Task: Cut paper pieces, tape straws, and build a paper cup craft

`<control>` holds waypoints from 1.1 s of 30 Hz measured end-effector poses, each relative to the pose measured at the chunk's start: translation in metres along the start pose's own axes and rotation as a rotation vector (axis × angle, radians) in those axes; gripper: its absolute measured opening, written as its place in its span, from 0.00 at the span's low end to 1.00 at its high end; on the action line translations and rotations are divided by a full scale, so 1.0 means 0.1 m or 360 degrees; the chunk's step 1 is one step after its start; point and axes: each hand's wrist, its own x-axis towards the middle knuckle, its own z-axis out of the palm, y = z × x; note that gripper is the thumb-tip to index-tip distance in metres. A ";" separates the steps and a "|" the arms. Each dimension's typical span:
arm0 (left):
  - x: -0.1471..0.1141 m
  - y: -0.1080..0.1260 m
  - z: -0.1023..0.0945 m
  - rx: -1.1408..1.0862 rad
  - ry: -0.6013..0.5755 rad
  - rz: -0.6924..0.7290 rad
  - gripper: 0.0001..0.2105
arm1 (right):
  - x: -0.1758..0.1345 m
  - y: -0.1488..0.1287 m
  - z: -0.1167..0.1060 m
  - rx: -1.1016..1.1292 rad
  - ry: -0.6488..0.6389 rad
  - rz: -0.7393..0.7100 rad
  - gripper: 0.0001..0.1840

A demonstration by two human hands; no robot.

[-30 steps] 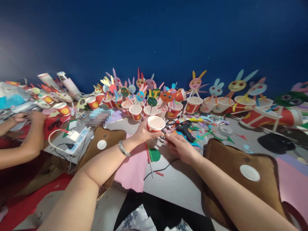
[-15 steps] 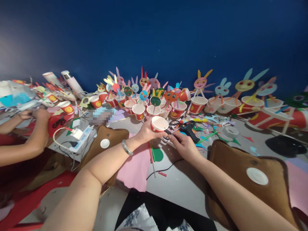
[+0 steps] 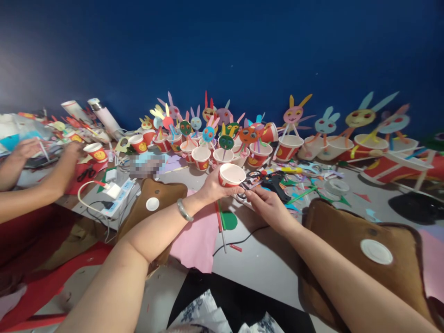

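Observation:
My left hand [image 3: 211,188] is wrapped round a red-and-white paper cup [image 3: 231,177], its opening tilted up toward me. Close to the cup's right side, my right hand [image 3: 269,204] is closed in a pinch. Dark, loop-like parts show at its fingertips, but what it grips is too small to make out. Below the cup lie a pink sheet [image 3: 194,238], a round green paper piece [image 3: 229,221] and thin red and grey sticks [image 3: 222,229]. A black glue gun [image 3: 276,184] rests just beyond my right hand.
Rabbit-faced paper cups [image 3: 290,147] line the wall. Brown cushion-like pads [image 3: 360,263] flank my arms. A white power strip [image 3: 120,196] with cables lies left. Paper scraps [image 3: 305,185] cover the right side. A co-worker's hands [image 3: 29,149] work at far left.
My hands and the cup keep nearly the same pose, while the view has shifted slightly. At the left, the co-worker's hands have moved apart, and one now holds a thin white strip.

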 end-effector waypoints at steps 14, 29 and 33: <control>0.00 0.11 -0.02 -0.0239 -0.0161 0.0012 0.29 | 0.02 0.02 0.00 -0.0012 0.0071 -0.0119 0.25; 0.00 0.03 -0.08 -0.0064 -0.0035 0.0215 0.34 | -0.01 0.06 0.01 -0.0475 0.0312 -0.0330 0.22; 0.01 0.05 -0.10 -0.0163 -0.0137 0.0140 0.34 | -0.01 0.08 -0.06 -0.0698 0.0309 -0.0465 0.20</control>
